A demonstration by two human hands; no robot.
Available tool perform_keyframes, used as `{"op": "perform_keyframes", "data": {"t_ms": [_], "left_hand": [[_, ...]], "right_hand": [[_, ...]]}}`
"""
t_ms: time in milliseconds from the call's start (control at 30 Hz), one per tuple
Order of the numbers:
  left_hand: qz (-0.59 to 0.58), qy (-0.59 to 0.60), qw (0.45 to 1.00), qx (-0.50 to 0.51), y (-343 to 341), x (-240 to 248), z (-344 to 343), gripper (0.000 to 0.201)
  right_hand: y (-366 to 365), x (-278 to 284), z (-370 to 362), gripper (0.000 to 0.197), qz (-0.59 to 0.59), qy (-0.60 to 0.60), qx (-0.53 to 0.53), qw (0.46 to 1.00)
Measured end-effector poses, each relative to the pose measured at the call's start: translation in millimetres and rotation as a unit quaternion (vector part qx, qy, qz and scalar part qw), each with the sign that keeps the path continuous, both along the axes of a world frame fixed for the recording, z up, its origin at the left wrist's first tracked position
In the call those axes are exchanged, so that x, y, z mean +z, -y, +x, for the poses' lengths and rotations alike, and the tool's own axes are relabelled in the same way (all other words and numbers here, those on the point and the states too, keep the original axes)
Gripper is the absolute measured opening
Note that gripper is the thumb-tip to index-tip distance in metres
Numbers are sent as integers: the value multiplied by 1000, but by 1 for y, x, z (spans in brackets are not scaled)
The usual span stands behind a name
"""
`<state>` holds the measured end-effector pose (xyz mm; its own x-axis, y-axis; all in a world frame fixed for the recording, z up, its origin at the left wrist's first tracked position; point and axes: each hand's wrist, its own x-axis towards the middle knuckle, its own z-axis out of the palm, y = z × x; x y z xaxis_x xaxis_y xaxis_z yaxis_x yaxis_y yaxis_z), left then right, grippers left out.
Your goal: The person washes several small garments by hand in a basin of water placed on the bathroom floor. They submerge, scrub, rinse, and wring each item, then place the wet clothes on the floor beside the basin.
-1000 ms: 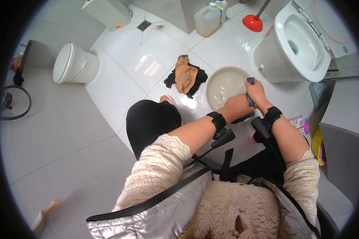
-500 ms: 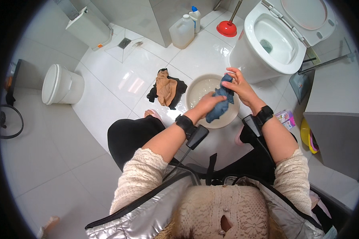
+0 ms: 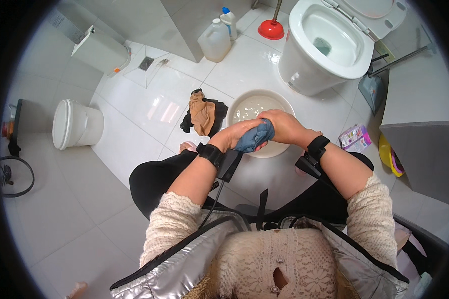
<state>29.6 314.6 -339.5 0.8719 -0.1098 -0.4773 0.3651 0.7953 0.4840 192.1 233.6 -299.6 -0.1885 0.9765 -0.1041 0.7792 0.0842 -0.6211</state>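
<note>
Looks like we're midway through wringing the blue cloth (image 3: 256, 138) over the basin (image 3: 260, 91), left hand (image 3: 234, 134) and right hand (image 3: 286, 127) fingers clutching it, and we're only guessing whether the garment pile (image 3: 201, 115) alongside is done.

The light is bright and fairly even, with glare streaking the floor (image 3: 139, 118) and glints on the water (image 3: 248, 106). Straight edges bend toward the rim, which darkens to black.

Matt blue cloth (image 3: 254, 138); smooth, probably plastic basin (image 3: 260, 91).
</note>
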Motion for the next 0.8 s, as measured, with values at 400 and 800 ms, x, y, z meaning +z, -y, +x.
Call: {"op": "perform_keyframes", "data": {"t_ms": [400,800], "left_hand": [[-159,-178,944,227,13,-1,5,52],[499,-21,794,347,-2,-18,29,21]], "right_hand": [[8,-10,10,21,69,149,-86,983],[9,22,-26,25,-268,-309,-290,865]]}}
